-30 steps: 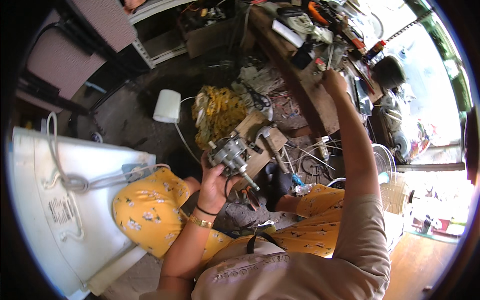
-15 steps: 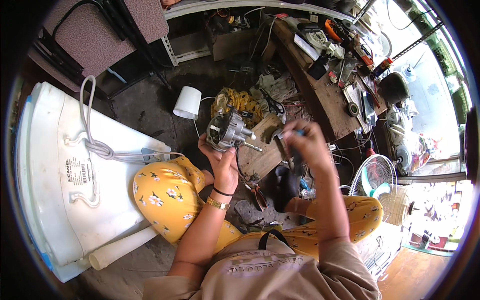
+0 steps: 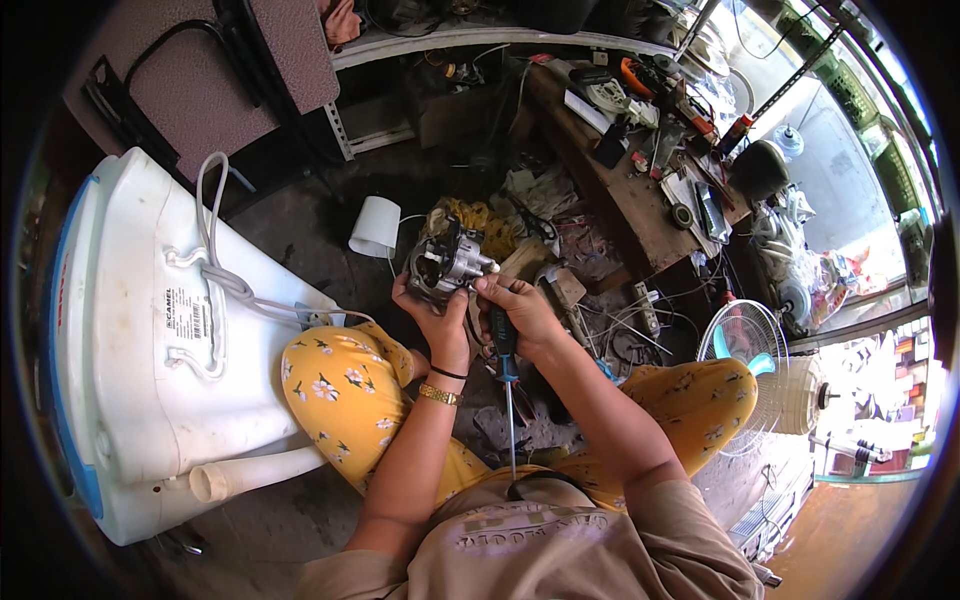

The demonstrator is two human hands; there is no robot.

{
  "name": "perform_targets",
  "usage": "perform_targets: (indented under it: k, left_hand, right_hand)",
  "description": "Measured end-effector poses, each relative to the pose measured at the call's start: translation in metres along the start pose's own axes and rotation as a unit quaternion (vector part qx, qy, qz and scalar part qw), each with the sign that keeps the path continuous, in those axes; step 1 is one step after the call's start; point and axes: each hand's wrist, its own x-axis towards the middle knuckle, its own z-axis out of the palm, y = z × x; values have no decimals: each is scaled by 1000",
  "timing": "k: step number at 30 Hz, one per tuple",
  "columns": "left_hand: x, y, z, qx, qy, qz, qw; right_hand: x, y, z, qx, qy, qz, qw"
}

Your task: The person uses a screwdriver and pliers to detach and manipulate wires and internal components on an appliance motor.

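"L hand?"
"Clamped round electric motor (image 3: 450, 258), just past the palm."
"R hand (image 3: 522, 312)?"
"Right beside, curled on screwdriver (image 3: 508, 374), blade aimed back at shirt (image 3: 530, 545)."
"Step?"
"Prob. fingering motor parts; next move likely needs steady L grip, screwdriver flipped."

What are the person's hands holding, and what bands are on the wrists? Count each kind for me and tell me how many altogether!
Metal machine part, held in the left hand: 1
Screwdriver, held in the right hand: 1
Gold-coloured band, on the left wrist: 1
Black band, on the left wrist: 1
Total: 4
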Motion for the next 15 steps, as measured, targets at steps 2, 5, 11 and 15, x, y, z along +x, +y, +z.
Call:
perform_targets:
  k: [2, 5, 11, 15]
  left_hand:
    - [-1, -1, -2, 15, -9, -9, 1000]
    - [-4, 0, 0, 26, -24, -25, 999]
    - [-5, -2, 2, -6, -45, 7, 999]
    - [-4, -2, 3, -1, -54, 6, 999]
  right_hand:
    - [-1, 4, 3, 4, 15, 2, 1000]
    - [-3, 7, 3, 20, 29, 4, 999]
    - [-9, 0, 9, -24, 91, -15, 995]
    - [-7, 0, 13, -32, 107, -48, 993]
